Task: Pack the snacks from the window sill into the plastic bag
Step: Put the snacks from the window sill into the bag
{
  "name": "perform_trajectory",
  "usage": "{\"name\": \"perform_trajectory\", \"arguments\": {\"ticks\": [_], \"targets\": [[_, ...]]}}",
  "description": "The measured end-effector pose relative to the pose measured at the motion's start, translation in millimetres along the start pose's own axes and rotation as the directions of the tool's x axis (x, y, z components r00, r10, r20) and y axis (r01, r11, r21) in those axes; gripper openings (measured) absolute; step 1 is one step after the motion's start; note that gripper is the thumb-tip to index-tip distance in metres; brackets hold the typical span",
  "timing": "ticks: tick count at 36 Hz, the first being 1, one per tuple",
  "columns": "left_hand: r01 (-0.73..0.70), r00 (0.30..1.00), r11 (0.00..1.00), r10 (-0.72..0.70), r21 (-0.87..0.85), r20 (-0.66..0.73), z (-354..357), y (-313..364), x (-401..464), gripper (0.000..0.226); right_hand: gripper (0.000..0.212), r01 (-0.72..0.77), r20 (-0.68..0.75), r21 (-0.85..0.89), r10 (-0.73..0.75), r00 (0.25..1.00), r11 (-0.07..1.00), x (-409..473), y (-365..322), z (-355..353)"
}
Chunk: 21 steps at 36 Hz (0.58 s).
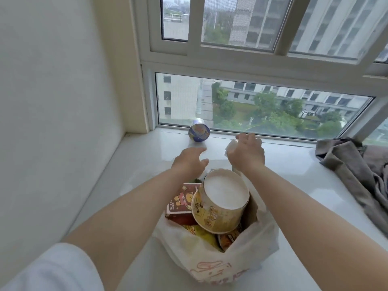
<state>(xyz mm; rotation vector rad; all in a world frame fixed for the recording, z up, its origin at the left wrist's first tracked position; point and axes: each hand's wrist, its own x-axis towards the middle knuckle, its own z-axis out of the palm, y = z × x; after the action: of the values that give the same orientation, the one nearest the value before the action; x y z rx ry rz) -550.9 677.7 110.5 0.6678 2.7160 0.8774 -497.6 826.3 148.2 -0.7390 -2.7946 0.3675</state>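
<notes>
White sill (130, 164) runs to the window, wall on the left, grey cloth (352, 164) heaped at the right edge. Bag (210, 263) sits near centre, stuffed; a yellow cup (220, 198) lies tipped on top beside a red box (181, 199). Blue cup (199, 131) lies far, against the glass, bare sill around it. Left hand (189, 160) open, fingers spread. Right hand (247, 152) pinches the bag's far rim.

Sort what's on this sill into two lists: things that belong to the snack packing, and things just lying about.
Part of the job:
- plastic bag
- yellow noodle cup, on top in the bag
- red snack box, in the bag
- blue cup, on its side by the glass
- left hand, right hand

Just lying about:
- grey cloth
</notes>
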Motion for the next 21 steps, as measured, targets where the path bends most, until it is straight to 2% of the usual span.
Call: {"name": "perform_trajectory", "arguments": {"ticks": [3, 8, 15, 21], "targets": [[0.009, 1.000, 0.978, -0.008, 0.207, -0.010, -7, -8, 12, 0.050, 0.040, 0.071, 0.012, -0.080, -0.070, 0.997, 0.994, 11, -8, 13], [0.094, 0.995, 0.898, -0.099, 0.429, -0.010, -20, -31, 39, 0.051, 0.043, 0.256, 0.155, -0.241, -0.223, 0.962, 0.936, 39, -22, 33], [0.114, 0.991, 0.865, -0.135, 0.489, 0.008, -28, -80, 100, 0.053, 0.044, 0.261, 0.314, -0.264, -0.173, 0.933, 0.929, 104, -40, 78], [0.192, 0.973, 0.848, -0.229, 0.494, 0.016, -22, -145, 168, 0.050, 0.042, 0.243, 0.384, -0.254, -0.133, 0.914, 0.936, 173, -54, 133]]}}
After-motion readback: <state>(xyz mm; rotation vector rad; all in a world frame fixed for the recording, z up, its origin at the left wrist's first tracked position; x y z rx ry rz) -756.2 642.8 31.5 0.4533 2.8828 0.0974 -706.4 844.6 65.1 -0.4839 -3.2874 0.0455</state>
